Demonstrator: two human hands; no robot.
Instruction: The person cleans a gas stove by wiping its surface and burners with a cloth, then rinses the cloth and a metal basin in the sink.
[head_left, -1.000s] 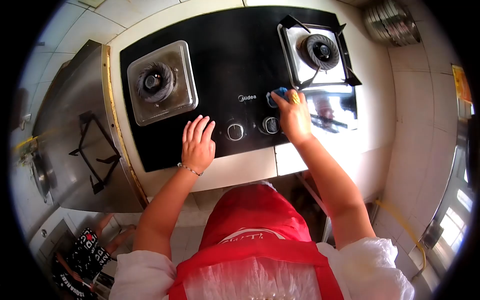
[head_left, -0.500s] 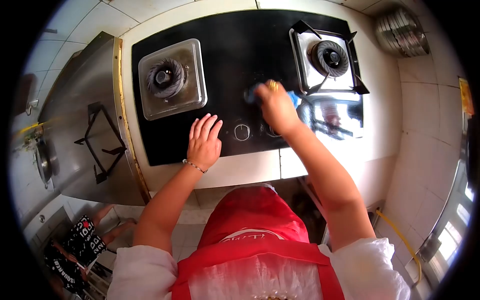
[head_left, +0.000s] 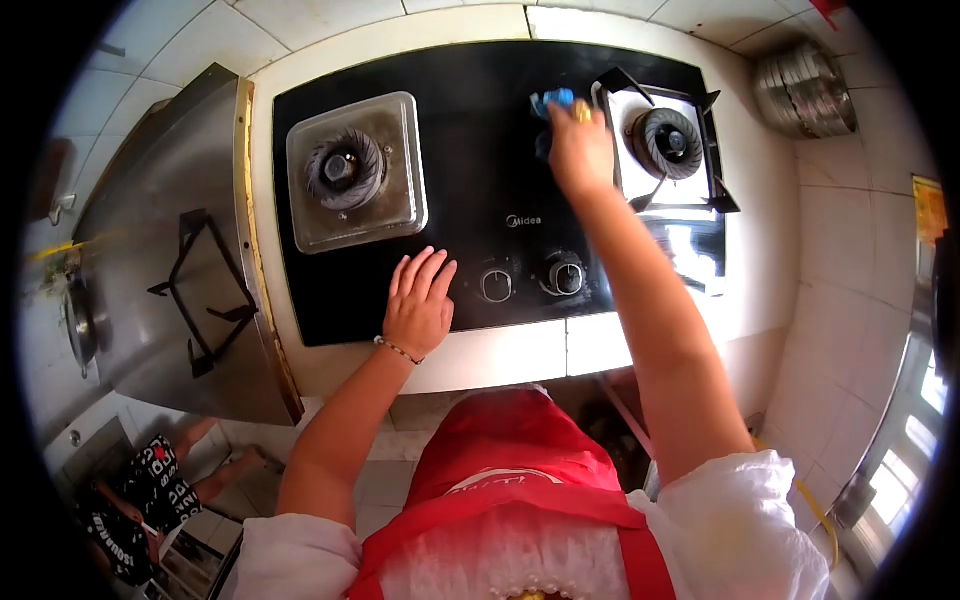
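Observation:
A black glass gas cooktop (head_left: 480, 140) lies before me. My right hand (head_left: 582, 150) is closed on a blue cloth (head_left: 552, 102), pressed on the glass just left of the right burner (head_left: 667, 143). Part of the cloth is hidden under my fingers. With fingers stretched out, my left hand (head_left: 420, 303) rests flat at the cooktop's front edge, below the left burner (head_left: 345, 168) on its square metal tray. Two control knobs (head_left: 567, 278) sit between my hands, near the front.
A black pan support (head_left: 725, 203) frames the right burner. Another pan support (head_left: 205, 290) lies on the steel surface at left. Stacked metal dishes (head_left: 805, 90) stand at the back right corner. A seated person (head_left: 150, 490) is at the lower left.
My right hand has moved with the cloth away from me, from near the knobs toward the back of the cooktop. The left hand stays resting at the front edge.

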